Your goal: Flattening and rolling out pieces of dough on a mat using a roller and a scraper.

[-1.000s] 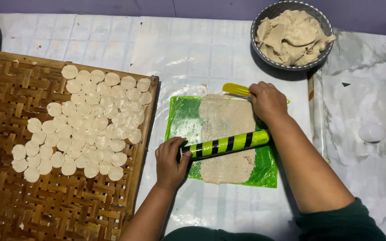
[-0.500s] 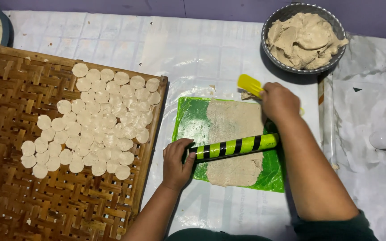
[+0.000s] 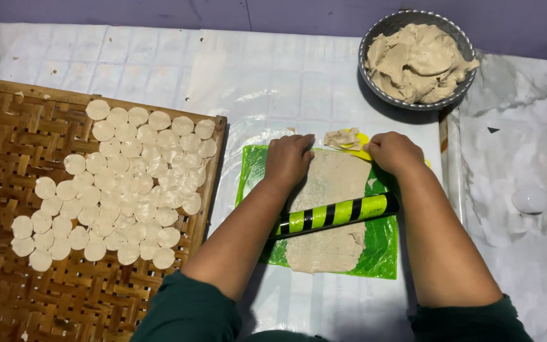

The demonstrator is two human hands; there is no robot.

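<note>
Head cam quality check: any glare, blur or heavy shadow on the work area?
Head view: sharp, no motion blur on the left hand or right hand; soft glare on the white plastic sheet; dark shadow beside the metal bowl; the rolling pin and flattened dough are evenly lit.

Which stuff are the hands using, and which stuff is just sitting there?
In use: left hand and right hand on the flat dough; green sheet; striped roller; yellow scraper.

Just sitting: dough bowl; woven tray of dough rounds; white egg-shaped thing.
</note>
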